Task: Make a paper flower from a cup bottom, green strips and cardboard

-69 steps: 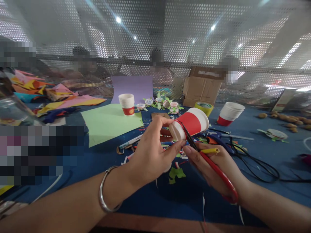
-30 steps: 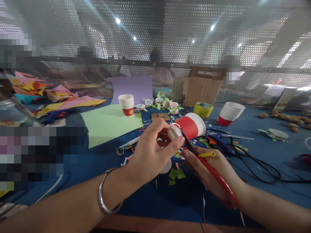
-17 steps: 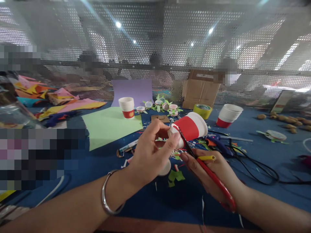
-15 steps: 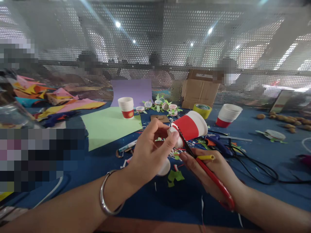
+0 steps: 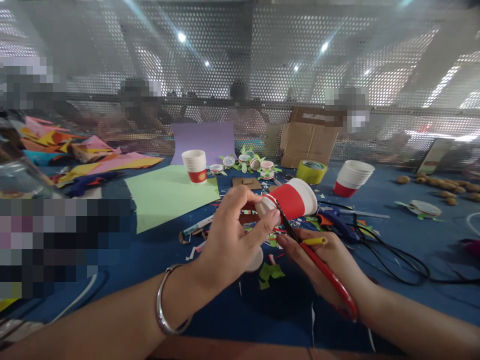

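My left hand (image 5: 240, 230) pinches the base end of a red and white paper cup (image 5: 291, 200), which lies sideways in the air with its mouth to the right. My right hand (image 5: 326, 260) grips scissors (image 5: 326, 272) with red handles and dark blades. The blades lie against the cup near its base, where a cut edge shows beside my left thumb. A short yellow piece (image 5: 315, 241) sticks out by my right fingers; what it belongs to is unclear. Under my hands, paper scraps (image 5: 270, 274) and a white disc (image 5: 254, 261) lie on the blue table.
Cup stacks stand at back left (image 5: 194, 165) and right (image 5: 352, 177). Between them are small turtle-like crafts (image 5: 245, 162), yellow tape (image 5: 312, 172) and a cardboard box (image 5: 309, 142). A glue gun (image 5: 337, 225) with a black cord lies right; green paper (image 5: 172, 195) lies left.
The cup has tipped and turned slightly, its mouth dropping a little lower and left. The scissors have shifted slightly with it, still at the base end.
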`<state>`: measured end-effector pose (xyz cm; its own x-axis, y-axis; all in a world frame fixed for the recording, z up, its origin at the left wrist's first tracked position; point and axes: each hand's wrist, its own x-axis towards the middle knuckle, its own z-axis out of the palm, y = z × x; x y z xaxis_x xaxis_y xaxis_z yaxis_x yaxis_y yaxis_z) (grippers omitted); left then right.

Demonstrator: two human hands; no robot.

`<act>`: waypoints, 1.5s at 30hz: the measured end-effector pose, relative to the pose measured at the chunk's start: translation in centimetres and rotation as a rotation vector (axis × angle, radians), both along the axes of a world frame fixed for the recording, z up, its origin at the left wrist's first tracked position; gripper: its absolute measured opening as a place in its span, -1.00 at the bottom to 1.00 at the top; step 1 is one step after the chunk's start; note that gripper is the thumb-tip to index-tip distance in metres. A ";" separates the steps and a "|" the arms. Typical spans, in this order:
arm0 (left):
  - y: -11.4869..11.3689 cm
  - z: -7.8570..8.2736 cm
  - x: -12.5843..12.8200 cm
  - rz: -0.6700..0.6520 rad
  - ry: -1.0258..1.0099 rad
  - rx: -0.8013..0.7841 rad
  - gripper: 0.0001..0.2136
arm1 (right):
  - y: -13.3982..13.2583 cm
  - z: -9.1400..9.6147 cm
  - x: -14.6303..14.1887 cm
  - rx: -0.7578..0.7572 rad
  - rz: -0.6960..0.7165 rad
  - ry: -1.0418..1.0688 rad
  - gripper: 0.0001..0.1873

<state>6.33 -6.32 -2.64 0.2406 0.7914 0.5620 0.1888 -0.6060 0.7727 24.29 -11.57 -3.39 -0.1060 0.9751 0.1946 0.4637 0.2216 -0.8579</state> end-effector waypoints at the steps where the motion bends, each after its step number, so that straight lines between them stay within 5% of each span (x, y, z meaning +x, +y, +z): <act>1: 0.0 0.0 0.0 0.010 0.006 0.013 -0.79 | 0.0 0.0 0.0 0.002 -0.001 0.001 -0.56; 14: 0.5 0.0 -0.2 0.033 0.016 0.085 -0.80 | 0.4 -0.4 -0.1 0.018 0.021 0.000 -0.59; 25: 1.2 1.5 -1.2 0.115 0.163 0.410 -0.75 | 0.2 0.3 -0.5 -0.016 -0.008 0.041 -0.60; 35: 3.2 1.3 -2.2 0.147 0.036 0.217 -0.68 | 0.2 1.2 0.5 0.030 -0.058 -0.047 -0.58; 41: 2.6 2.0 -2.2 -0.052 -0.107 0.019 -0.63 | 0.5 2.1 1.1 0.058 -0.310 0.031 -0.56; 45: 2.0 2.1 -2.1 -0.137 -0.104 -0.017 -0.59 | 0.8 2.5 1.3 0.122 -0.329 0.025 -0.61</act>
